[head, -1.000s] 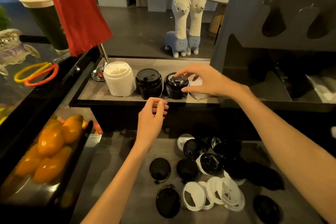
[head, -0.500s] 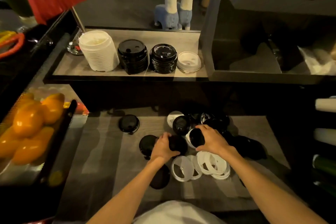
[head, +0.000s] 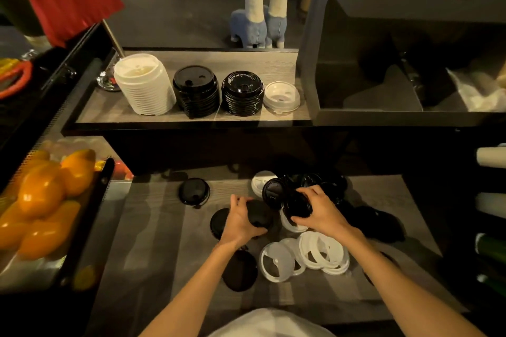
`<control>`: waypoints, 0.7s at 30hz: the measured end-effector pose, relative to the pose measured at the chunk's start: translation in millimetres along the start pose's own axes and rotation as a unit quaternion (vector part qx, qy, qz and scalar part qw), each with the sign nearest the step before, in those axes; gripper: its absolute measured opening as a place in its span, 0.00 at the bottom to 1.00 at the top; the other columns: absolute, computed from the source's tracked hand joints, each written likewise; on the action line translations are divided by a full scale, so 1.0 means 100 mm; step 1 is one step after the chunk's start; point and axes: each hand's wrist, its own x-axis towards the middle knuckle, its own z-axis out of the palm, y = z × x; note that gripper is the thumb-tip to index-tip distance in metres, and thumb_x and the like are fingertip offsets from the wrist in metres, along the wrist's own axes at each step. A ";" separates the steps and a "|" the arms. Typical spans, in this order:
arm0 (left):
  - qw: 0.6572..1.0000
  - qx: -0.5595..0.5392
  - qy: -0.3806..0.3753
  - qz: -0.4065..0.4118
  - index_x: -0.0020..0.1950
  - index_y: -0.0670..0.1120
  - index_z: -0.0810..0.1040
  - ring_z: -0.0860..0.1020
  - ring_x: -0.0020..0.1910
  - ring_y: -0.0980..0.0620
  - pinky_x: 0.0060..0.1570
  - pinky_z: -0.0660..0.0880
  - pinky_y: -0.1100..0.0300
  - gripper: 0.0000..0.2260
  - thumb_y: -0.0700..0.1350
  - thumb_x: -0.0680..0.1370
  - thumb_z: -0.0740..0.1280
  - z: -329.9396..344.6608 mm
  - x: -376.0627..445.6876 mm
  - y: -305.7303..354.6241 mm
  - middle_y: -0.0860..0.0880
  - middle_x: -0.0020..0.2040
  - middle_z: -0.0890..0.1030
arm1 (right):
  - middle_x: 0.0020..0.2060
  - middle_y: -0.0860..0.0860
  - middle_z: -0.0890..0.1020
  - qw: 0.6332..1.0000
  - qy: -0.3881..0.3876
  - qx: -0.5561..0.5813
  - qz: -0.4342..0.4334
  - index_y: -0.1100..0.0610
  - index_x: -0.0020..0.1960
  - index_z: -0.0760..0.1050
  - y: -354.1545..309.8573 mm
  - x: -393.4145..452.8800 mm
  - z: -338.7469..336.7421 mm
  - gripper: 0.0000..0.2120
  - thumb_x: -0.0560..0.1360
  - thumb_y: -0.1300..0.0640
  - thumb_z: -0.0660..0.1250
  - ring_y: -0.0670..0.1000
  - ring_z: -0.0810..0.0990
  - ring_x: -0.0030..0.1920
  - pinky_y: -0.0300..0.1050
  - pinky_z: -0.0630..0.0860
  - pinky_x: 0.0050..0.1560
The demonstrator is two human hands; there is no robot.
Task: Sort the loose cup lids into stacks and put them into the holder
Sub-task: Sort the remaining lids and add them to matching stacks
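Loose black and white cup lids lie scattered on the lower grey counter [head: 153, 241]. My left hand [head: 241, 220] grips a black lid [head: 260, 216] from its left side. My right hand [head: 319, 212] holds another black lid [head: 297, 205], which sits on a white lid [head: 287, 223]. Several white ring lids [head: 320, 251] overlap just below my hands. On the upper shelf [head: 109, 112] stand a tall white lid stack [head: 143, 84], two black lid stacks [head: 195, 91] [head: 242, 93] and a low white lid stack [head: 282, 97].
A single black lid [head: 193, 191] lies apart to the left, another [head: 239, 271] under my left forearm. Oranges [head: 41, 194] fill a tray at left. A dark cabinet [head: 397, 63] rises at right; two plush llamas [head: 257, 2] stand behind the shelf.
Both hands came down from the shelf to the loose lids on the lower counter and took hold of black lids. The view tilted down.
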 end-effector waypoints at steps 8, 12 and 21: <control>0.962 -0.269 -0.049 0.023 0.71 0.56 0.74 0.81 0.62 0.52 0.63 0.79 0.53 0.37 0.42 0.65 0.85 -0.69 -0.22 0.31 0.49 0.65 0.80 | 0.68 0.39 0.71 0.970 -0.013 0.189 -0.154 0.44 0.75 0.72 -0.62 -0.08 -0.41 0.35 0.71 0.51 0.81 0.42 0.74 0.69 0.45 0.79 0.65; 0.931 -0.358 -0.042 0.057 0.72 0.56 0.75 0.80 0.66 0.52 0.65 0.77 0.53 0.34 0.39 0.69 0.82 -1.02 -0.36 0.52 0.52 0.66 0.81 | 0.69 0.38 0.71 0.963 -0.043 0.176 -0.199 0.43 0.76 0.70 -0.97 -0.08 -0.68 0.36 0.72 0.51 0.80 0.40 0.73 0.70 0.46 0.78 0.68; 0.761 -0.645 -0.039 0.065 0.76 0.40 0.71 0.74 0.71 0.36 0.67 0.74 0.41 0.30 0.57 0.80 0.68 -1.52 -0.53 0.85 0.34 0.72 0.74 | 0.69 0.41 0.76 0.928 -0.028 0.165 -0.334 0.46 0.76 0.71 -1.86 -0.05 -1.29 0.33 0.74 0.53 0.79 0.44 0.75 0.70 0.45 0.78 0.67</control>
